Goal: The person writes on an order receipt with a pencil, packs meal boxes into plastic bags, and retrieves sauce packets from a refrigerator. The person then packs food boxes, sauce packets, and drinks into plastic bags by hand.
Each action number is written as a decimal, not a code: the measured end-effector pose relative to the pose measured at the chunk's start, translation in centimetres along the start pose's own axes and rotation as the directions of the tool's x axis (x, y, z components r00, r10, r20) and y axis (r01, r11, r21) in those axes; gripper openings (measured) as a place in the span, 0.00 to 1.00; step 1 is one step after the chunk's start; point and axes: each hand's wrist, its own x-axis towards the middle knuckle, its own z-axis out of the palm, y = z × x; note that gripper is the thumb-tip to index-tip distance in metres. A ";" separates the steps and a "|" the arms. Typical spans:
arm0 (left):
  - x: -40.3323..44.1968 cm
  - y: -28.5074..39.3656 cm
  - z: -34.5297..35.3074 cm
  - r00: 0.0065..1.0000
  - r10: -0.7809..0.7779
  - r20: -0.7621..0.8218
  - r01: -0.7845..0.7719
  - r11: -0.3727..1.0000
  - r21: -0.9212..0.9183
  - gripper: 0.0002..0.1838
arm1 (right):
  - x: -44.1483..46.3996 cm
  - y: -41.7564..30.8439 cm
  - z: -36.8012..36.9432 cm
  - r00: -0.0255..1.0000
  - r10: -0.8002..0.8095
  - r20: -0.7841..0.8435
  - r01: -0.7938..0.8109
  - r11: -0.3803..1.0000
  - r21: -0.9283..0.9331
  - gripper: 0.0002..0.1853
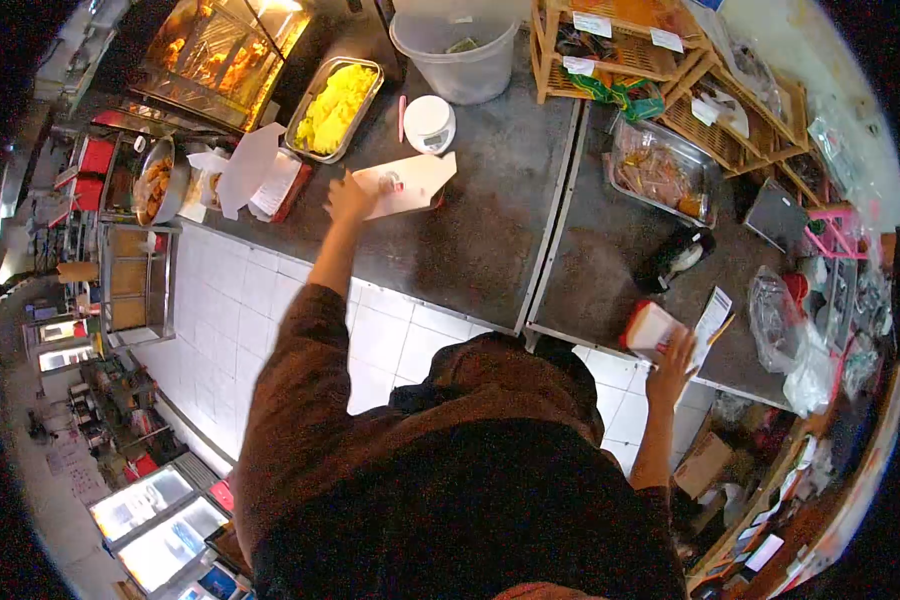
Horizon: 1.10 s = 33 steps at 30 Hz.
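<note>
My left hand (348, 197) is at the left end of an open cardboard takeaway box (405, 187), its fingers closed on the edge. The raised lid shows a pale inside with a small red mark, and hides most of the box. Just behind that box stands a round white kitchen scale (430, 124). Over at the right counter's front edge, my right hand (674, 366) has its fingers stretched out against a smaller red-and-white carton (656, 331). A printed paper (712, 318) lies right beside these fingers.
A steel tray of yellow food (336, 108) and a translucent bucket (458, 58) stand behind. Another open box (260, 175) sits left, near a pan of fried food (154, 182). To the right are a tray of packets (662, 172), a dark bottle (676, 258) and wicker shelves (625, 62).
</note>
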 end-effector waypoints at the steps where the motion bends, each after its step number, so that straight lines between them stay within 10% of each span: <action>1: 0.9 -1.5 3.4 0.995 0.080 0.058 -0.071 0.988 -0.139 0.58 | -0.4 -1.3 -0.5 0.998 0.057 -0.038 -0.059 0.997 -0.053 0.42; 4: -2.8 -0.1 5.1 0.990 0.096 -0.101 -0.134 0.845 -0.518 0.51 | 1.5 -3.8 1.6 0.927 -0.201 -0.318 0.210 0.978 -0.006 0.45; 6: -5.2 1.7 5.6 0.972 0.214 -0.092 -0.230 0.808 -0.542 0.49 | 1.8 -11.0 -2.0 0.875 -0.295 -0.383 0.459 0.756 0.467 0.41; 10: -12.9 7.7 5.8 0.916 0.391 -0.091 -0.367 0.723 -0.585 0.46 | 2.1 -22.0 1.7 0.894 -0.432 0.119 0.022 0.307 0.951 0.31; 12: -15.1 9.3 11.0 0.926 0.377 -0.029 -0.207 0.442 -0.873 0.44 | 2.8 -24.9 4.8 0.921 -0.326 0.214 -0.075 0.391 0.918 0.31; 14: -19.2 12.7 5.3 0.935 0.315 0.160 0.012 0.422 -0.907 0.37 | 2.7 -25.4 4.5 0.999 -0.014 -0.043 0.044 0.462 0.886 0.29; 16: -20.7 13.9 4.5 0.888 0.314 0.336 0.372 -0.060 -0.926 0.32 | 3.7 -23.6 4.2 0.998 0.059 -0.018 -0.010 0.445 0.896 0.26; 22: -21.1 13.7 7.0 0.791 0.572 0.216 0.256 0.011 -0.967 0.29 | 5.5 -18.7 4.1 0.990 0.133 -0.042 -0.026 0.472 0.881 0.15; 27: -21.3 13.5 7.0 0.808 0.542 0.230 0.197 0.119 -0.973 0.28 | 4.9 -18.3 3.7 0.982 0.040 0.187 -0.187 0.018 0.982 0.13; 33: -21.4 15.1 5.9 0.788 0.518 0.332 0.366 0.039 -0.930 0.28 | 7.7 -18.9 7.3 0.949 0.200 0.245 -0.260 0.051 0.964 0.11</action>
